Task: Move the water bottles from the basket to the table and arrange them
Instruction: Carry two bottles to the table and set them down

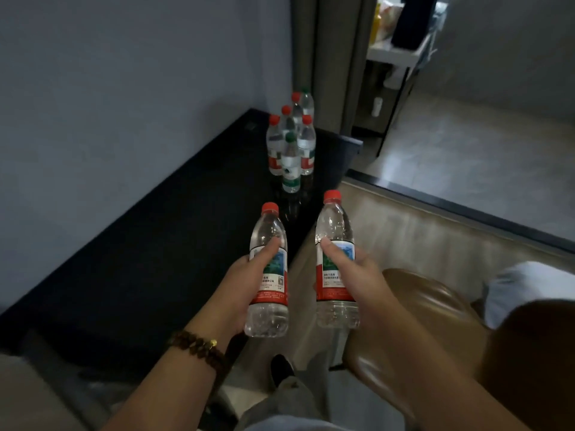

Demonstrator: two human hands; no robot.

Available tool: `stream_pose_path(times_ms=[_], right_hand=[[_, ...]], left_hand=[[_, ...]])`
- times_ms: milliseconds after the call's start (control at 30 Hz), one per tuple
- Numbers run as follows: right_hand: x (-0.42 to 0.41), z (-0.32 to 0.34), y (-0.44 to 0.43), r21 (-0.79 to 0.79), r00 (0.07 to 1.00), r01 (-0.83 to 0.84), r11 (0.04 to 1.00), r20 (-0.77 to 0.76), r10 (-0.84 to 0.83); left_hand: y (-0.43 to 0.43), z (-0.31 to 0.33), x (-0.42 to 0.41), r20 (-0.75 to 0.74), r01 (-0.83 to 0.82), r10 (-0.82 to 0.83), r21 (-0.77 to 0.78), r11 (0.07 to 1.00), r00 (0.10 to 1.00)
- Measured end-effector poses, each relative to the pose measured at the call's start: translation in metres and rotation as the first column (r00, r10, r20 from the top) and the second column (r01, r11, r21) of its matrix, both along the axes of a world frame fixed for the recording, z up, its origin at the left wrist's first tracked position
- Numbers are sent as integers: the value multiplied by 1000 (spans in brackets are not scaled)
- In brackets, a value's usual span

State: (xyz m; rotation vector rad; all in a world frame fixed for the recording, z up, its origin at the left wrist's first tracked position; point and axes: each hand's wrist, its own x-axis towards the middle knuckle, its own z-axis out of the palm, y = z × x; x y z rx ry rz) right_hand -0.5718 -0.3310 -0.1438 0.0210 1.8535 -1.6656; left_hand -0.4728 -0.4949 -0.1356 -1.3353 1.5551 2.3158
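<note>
My left hand [245, 281] grips a clear red-capped water bottle [269, 293] upright around its label, held above the near edge of the black table [140, 244]. My right hand [354, 275] grips a second red-capped bottle [334, 213], just right of the table's edge over the floor. At the table's far end stands a tight cluster of several bottles [291, 141], most with red caps, two with green caps; the closest one [291, 163] has a green cap. No basket is in view.
A brown leather seat [420, 312] sits at the right, under my right forearm. A grey wall runs behind the table. A doorway with a shelf unit [395, 57] opens at the far right. My foot [281, 368] shows on the floor below.
</note>
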Motion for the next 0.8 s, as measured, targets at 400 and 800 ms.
stream_pose_path(times_ms=[400,800], right_hand=[[-88,6,-150,17,968,-249,968,-27,250],[-125,-4,-269,-39,779,-624,781,56,625]], left_hand=[[-128,11,-47,-103,-175,166,-90,980,981],[-196,-4,-13,-89,-478,471,-237,846,878]])
